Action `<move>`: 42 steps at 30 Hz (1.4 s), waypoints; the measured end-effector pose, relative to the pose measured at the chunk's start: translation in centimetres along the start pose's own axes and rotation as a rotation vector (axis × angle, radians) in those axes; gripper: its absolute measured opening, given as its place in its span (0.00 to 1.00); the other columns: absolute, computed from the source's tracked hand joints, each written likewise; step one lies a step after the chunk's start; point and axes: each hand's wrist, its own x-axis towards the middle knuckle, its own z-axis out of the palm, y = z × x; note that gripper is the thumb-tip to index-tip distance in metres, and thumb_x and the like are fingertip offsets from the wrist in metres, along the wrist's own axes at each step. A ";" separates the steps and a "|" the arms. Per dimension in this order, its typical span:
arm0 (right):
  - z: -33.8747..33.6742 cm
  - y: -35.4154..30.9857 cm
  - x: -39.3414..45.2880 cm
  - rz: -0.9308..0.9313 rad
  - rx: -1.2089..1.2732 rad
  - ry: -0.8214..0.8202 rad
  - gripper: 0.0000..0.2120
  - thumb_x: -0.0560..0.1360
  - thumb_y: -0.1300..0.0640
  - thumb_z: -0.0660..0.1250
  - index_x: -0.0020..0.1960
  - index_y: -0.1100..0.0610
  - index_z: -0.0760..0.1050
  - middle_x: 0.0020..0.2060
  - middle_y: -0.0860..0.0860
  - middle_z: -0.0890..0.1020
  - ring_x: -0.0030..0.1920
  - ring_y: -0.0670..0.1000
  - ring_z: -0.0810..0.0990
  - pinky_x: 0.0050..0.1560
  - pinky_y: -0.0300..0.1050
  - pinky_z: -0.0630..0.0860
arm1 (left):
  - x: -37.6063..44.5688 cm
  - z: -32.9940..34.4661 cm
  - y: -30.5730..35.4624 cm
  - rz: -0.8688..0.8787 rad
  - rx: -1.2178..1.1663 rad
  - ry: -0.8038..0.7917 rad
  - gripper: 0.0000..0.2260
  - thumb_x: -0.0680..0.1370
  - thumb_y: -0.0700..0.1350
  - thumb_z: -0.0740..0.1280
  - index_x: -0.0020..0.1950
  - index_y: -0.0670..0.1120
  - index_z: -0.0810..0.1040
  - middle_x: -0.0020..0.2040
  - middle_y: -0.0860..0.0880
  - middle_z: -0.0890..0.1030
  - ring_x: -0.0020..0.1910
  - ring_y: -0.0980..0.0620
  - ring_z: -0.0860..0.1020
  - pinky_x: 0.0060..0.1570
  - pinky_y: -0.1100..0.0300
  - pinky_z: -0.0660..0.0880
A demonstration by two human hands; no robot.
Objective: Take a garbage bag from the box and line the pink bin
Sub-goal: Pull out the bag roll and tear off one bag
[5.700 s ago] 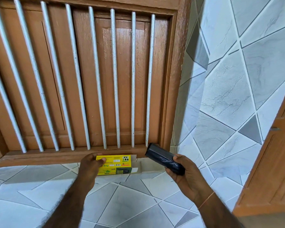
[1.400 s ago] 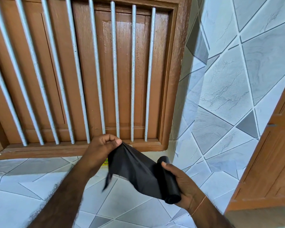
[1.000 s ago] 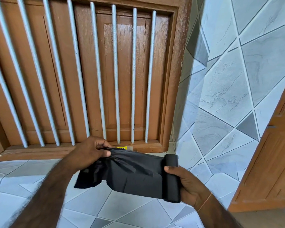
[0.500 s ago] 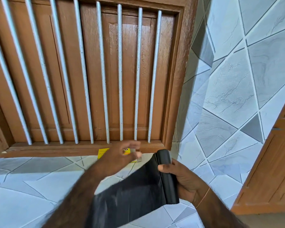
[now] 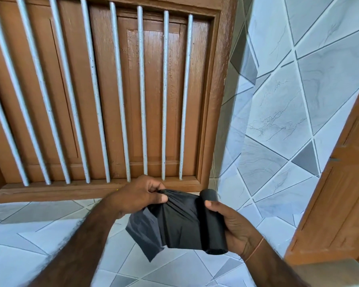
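Note:
My right hand (image 5: 234, 226) grips a black roll of garbage bags (image 5: 212, 222), held roughly upright in front of me. A loose black bag (image 5: 174, 220) is partly unrolled from it and stretches leftward. My left hand (image 5: 139, 195) pinches the bunched top edge of that bag between thumb and fingers. The bag's lower corner hangs down below my left hand. The yellow box is hidden behind my left hand apart from a tiny yellow speck. The pink bin is out of view.
A brown wooden window frame (image 5: 211, 100) with white metal bars (image 5: 141, 94) fills the wall ahead. Its sill (image 5: 50, 191) runs just above the tiled ledge (image 5: 39, 230). A grey tiled wall (image 5: 288, 110) stands at right, a wooden door (image 5: 340, 193) at far right.
My left hand had let go near the window sill half a second ago; it now pinches the bag's top edge again close to the roll. The yellow box is now covered.

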 end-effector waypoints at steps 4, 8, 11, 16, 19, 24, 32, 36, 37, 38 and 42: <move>-0.2 1.0 0.0 0.027 0.039 0.050 0.29 0.54 0.58 0.83 0.54 0.62 0.83 0.56 0.64 0.82 0.51 0.63 0.83 0.54 0.58 0.79 | -0.5 -1.4 0.0 -0.014 -0.007 0.093 0.05 0.77 0.38 0.69 0.45 0.37 0.81 0.39 0.45 0.83 0.38 0.53 0.77 0.38 0.63 0.73; -0.2 1.3 0.0 0.039 0.018 0.158 0.36 0.57 0.56 0.82 0.63 0.61 0.77 0.58 0.64 0.81 0.58 0.65 0.79 0.59 0.64 0.76 | -1.2 -2.6 -0.1 -0.061 0.064 0.147 0.05 0.77 0.37 0.68 0.43 0.40 0.81 0.38 0.46 0.83 0.37 0.54 0.77 0.37 0.64 0.72; -0.3 1.2 0.1 0.026 0.019 0.171 0.38 0.57 0.58 0.83 0.65 0.61 0.75 0.60 0.64 0.81 0.61 0.66 0.78 0.61 0.65 0.75 | -1.9 -3.8 -0.4 -0.098 0.150 0.171 0.06 0.77 0.38 0.68 0.42 0.40 0.82 0.35 0.49 0.82 0.36 0.55 0.77 0.37 0.64 0.71; -0.6 0.5 0.1 -0.003 0.013 0.107 0.38 0.56 0.58 0.83 0.64 0.62 0.76 0.60 0.64 0.80 0.59 0.65 0.79 0.62 0.64 0.74 | -2.9 -5.1 -1.4 -0.154 0.228 0.233 0.07 0.78 0.38 0.67 0.40 0.41 0.82 0.34 0.51 0.82 0.35 0.57 0.77 0.38 0.64 0.71; -0.8 -0.2 0.0 -0.024 0.004 0.061 0.30 0.53 0.59 0.82 0.54 0.62 0.83 0.57 0.63 0.83 0.52 0.63 0.83 0.54 0.59 0.80 | -3.4 -5.8 -2.0 -0.159 0.253 0.285 0.07 0.77 0.37 0.68 0.40 0.41 0.81 0.33 0.53 0.82 0.33 0.59 0.76 0.35 0.67 0.70; -0.5 -1.2 -0.3 -0.100 -0.069 0.029 0.31 0.58 0.61 0.77 0.61 0.64 0.77 0.56 0.64 0.82 0.50 0.61 0.84 0.47 0.55 0.81 | -3.8 -6.0 -2.7 -0.188 0.316 0.306 0.06 0.78 0.40 0.68 0.42 0.40 0.81 0.34 0.50 0.80 0.33 0.58 0.76 0.33 0.67 0.70; 0.6 -2.7 -1.1 -0.171 -0.101 -0.092 0.39 0.51 0.59 0.83 0.61 0.63 0.78 0.59 0.65 0.81 0.55 0.62 0.82 0.56 0.57 0.79 | -4.5 -6.5 -4.0 -0.239 0.357 0.295 0.08 0.76 0.36 0.68 0.37 0.42 0.80 0.31 0.48 0.79 0.32 0.53 0.75 0.33 0.63 0.69; 1.0 -3.0 -1.6 -0.153 -0.052 -0.130 0.33 0.49 0.58 0.84 0.54 0.59 0.84 0.56 0.62 0.83 0.53 0.61 0.83 0.53 0.56 0.80 | -5.0 -6.5 -3.8 -0.237 0.328 0.327 0.07 0.76 0.36 0.69 0.39 0.42 0.81 0.30 0.50 0.80 0.32 0.54 0.75 0.34 0.62 0.70; 1.0 -3.0 -1.5 -0.145 -0.040 -0.128 0.33 0.49 0.58 0.84 0.54 0.59 0.84 0.56 0.62 0.83 0.53 0.61 0.84 0.52 0.56 0.80 | -5.1 -6.6 -3.8 -0.237 0.319 0.330 0.07 0.76 0.36 0.69 0.38 0.42 0.81 0.29 0.51 0.80 0.32 0.54 0.75 0.34 0.62 0.70; 1.0 -3.0 -1.5 -0.140 -0.022 -0.122 0.33 0.49 0.59 0.84 0.54 0.60 0.84 0.57 0.62 0.83 0.53 0.61 0.83 0.51 0.56 0.80 | -5.2 -6.8 -3.8 -0.240 0.305 0.332 0.07 0.76 0.36 0.69 0.38 0.42 0.81 0.30 0.50 0.80 0.32 0.53 0.75 0.35 0.61 0.70; 1.0 -3.1 -1.2 -0.131 0.062 -0.104 0.32 0.48 0.62 0.81 0.53 0.62 0.83 0.55 0.62 0.83 0.51 0.61 0.84 0.50 0.55 0.81 | -5.7 -7.4 -4.0 -0.253 0.258 0.343 0.06 0.75 0.33 0.69 0.40 0.41 0.82 0.31 0.50 0.82 0.31 0.55 0.76 0.30 0.67 0.70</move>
